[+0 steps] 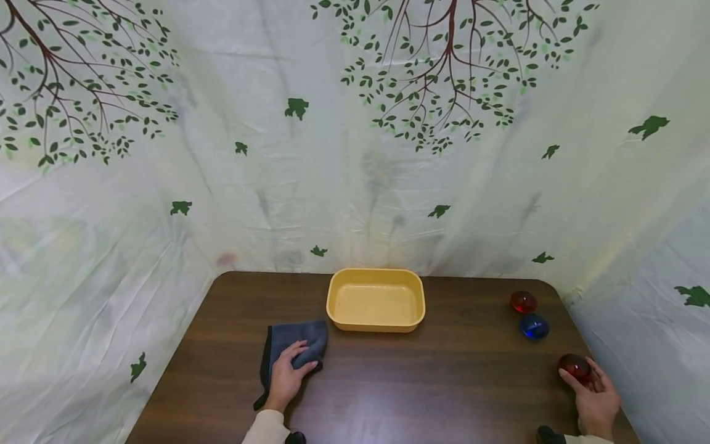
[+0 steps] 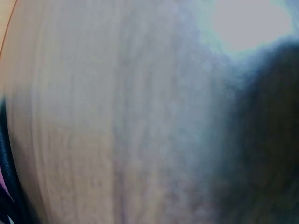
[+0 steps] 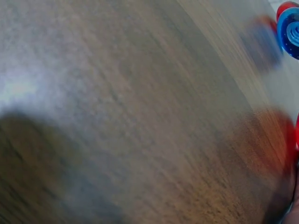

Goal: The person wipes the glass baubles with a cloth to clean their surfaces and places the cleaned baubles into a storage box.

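Observation:
On the left of the table, a folded grey-blue cloth [image 1: 299,338] with a dark edge lies under my left hand [image 1: 286,376]. The thumb and fingers of that hand grip a raised fold of it. My right hand [image 1: 598,398], near the table's right edge, holds a dark red, shiny round piece [image 1: 574,367] between thumb and fingers. Beyond it lie a blue glassy round piece [image 1: 534,327] and another red one [image 1: 523,301], close together. In the right wrist view the blue piece [image 3: 290,32] shows ringed circles; only a sliver of the held red one [image 3: 297,133] appears.
A yellow rectangular tray [image 1: 377,325] stands at the middle of the table's far side. The brown wooden table [image 1: 421,382] meets a white curtain [image 1: 344,185] printed with branches and birds, behind and at both sides. Bright reflections cover parts of the tabletop.

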Motion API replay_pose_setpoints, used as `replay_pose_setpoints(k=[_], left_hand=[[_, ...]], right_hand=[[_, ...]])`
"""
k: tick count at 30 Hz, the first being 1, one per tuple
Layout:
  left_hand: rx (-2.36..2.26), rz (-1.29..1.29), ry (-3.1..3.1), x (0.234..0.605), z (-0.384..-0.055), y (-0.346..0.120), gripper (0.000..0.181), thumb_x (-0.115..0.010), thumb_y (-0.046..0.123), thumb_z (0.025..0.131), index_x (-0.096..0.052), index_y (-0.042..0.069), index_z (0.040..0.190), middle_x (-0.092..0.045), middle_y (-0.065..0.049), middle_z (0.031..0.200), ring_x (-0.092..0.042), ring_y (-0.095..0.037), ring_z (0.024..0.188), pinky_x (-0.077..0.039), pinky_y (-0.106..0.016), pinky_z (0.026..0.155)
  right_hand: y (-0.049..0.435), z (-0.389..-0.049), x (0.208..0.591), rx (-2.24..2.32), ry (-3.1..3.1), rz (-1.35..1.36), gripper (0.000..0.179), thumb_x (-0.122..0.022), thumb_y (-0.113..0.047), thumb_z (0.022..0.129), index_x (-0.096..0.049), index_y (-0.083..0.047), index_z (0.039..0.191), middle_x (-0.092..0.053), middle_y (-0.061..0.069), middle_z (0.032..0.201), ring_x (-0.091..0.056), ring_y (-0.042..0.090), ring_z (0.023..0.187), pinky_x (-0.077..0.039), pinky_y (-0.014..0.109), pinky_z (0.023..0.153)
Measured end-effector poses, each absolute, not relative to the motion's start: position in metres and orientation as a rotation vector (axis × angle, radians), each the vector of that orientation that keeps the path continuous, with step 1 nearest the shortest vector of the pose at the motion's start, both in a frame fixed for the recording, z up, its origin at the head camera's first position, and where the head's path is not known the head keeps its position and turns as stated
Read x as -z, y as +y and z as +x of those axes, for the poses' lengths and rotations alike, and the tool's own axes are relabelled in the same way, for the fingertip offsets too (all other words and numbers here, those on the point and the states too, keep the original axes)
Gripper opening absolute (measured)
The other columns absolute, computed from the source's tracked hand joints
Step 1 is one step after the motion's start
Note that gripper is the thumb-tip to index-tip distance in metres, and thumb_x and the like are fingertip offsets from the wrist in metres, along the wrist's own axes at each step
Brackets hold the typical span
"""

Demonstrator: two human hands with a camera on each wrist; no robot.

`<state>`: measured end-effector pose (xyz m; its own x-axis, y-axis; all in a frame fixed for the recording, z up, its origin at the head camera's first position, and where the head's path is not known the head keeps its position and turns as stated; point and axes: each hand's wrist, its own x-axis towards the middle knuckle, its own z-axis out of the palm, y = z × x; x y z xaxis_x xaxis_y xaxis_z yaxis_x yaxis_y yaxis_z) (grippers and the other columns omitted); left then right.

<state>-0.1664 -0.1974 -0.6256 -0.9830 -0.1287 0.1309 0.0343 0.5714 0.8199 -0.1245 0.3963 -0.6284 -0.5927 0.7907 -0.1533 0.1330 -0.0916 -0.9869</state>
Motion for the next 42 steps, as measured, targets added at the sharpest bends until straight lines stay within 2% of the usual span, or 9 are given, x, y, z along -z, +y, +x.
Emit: replay_pose_setpoints(k=[6,9,14,18,22,26,33,39,42], left_hand=[[1.44,0.112,-2.578,0.623,-0.167,-0.2,0.038,-0.081,0.014,0.077,-0.07,-0.001,0.11,-0.061,-0.014,0.129,-0.046,-0.036,0.129,-0.03,-0.054,0.108],[1.465,0.124,-2.553,0.622,-0.167,-0.202,0.038,-0.081,0.015,0.077,-0.07,0.0,0.11,-0.062,-0.012,0.128,-0.047,-0.034,0.128,-0.031,-0.051,0.108],[1.516,0.169,-2.487,0.617,-0.165,-0.204,0.04,-0.082,0.016,0.075,-0.071,0.002,0.112,-0.065,-0.01,0.123,-0.052,-0.03,0.125,-0.033,-0.027,0.105],[1.578,0.237,-2.464,0.612,-0.165,-0.206,0.044,-0.081,0.019,0.077,-0.069,0.005,0.118,-0.065,-0.011,0.122,-0.053,-0.027,0.121,-0.033,-0.013,0.095],[1.698,0.326,-2.41,0.608,-0.164,-0.207,0.042,-0.081,0.015,0.078,-0.068,0.002,0.117,-0.069,-0.015,0.111,-0.06,-0.02,0.098,-0.045,-0.018,0.078],[1.84,0.4,-2.313,0.6,-0.163,-0.207,0.041,-0.079,0.011,0.08,-0.065,-0.004,0.116,-0.068,-0.015,0.099,-0.059,-0.01,0.076,-0.051,-0.022,0.061],[1.97,0.45,-2.207,0.583,-0.162,-0.206,0.044,-0.076,0.014,0.084,-0.06,-0.006,0.12,-0.066,-0.007,0.095,-0.061,-0.008,0.076,-0.053,-0.022,0.06],[2.037,0.478,-2.121,0.576,-0.161,-0.207,0.047,-0.075,0.018,0.085,-0.058,-0.004,0.123,-0.067,-0.005,0.098,-0.063,-0.008,0.077,-0.055,-0.023,0.063],[2.04,0.478,-2.089,0.572,-0.16,-0.206,0.046,-0.075,0.018,0.085,-0.058,-0.004,0.122,-0.066,-0.004,0.095,-0.063,-0.008,0.076,-0.056,-0.024,0.063]], right_hand=[[0.393,-0.125,0.626,-1.724,-1.727,-1.008,0.073,-0.085,-0.013,0.073,-0.054,-0.022,0.139,-0.04,0.0,0.15,-0.039,0.006,0.132,-0.031,0.01,0.101],[0.39,-0.125,0.626,-1.728,-1.725,-0.995,0.072,-0.085,-0.014,0.073,-0.056,-0.021,0.138,-0.04,0.001,0.15,-0.039,0.007,0.132,-0.033,0.01,0.1],[0.384,-0.124,0.625,-1.77,-1.688,-0.985,0.071,-0.087,-0.015,0.07,-0.059,-0.018,0.134,-0.044,0.003,0.147,-0.045,0.005,0.128,-0.038,0.004,0.089],[0.379,-0.123,0.618,-1.787,-1.696,-1.001,0.071,-0.088,-0.019,0.069,-0.059,-0.019,0.134,-0.044,0.004,0.146,-0.046,0.004,0.127,-0.039,0.006,0.09],[0.373,-0.12,0.609,-1.791,-1.738,-1.026,0.072,-0.088,-0.022,0.068,-0.059,-0.021,0.134,-0.044,0.005,0.146,-0.045,0.005,0.127,-0.039,0.006,0.089],[0.364,-0.12,0.603,-1.796,-1.755,-0.977,0.071,-0.089,-0.017,0.067,-0.061,-0.016,0.133,-0.048,0.008,0.142,-0.052,0.002,0.12,-0.043,0.002,0.076],[0.346,-0.124,0.592,-1.826,-1.788,-0.908,0.067,-0.089,-0.016,0.067,-0.063,-0.013,0.129,-0.057,0.004,0.134,-0.058,-0.006,0.099,-0.045,0.002,0.069],[0.328,-0.126,0.579,-1.887,-1.865,-0.839,0.068,-0.088,-0.016,0.068,-0.061,-0.011,0.131,-0.066,-0.02,0.104,-0.059,-0.01,0.088,-0.048,0.006,0.067],[0.318,-0.127,0.574,-1.907,-1.898,-0.766,0.068,-0.087,-0.013,0.07,-0.06,-0.008,0.131,-0.065,-0.025,0.094,-0.061,-0.009,0.086,-0.05,0.008,0.067]])
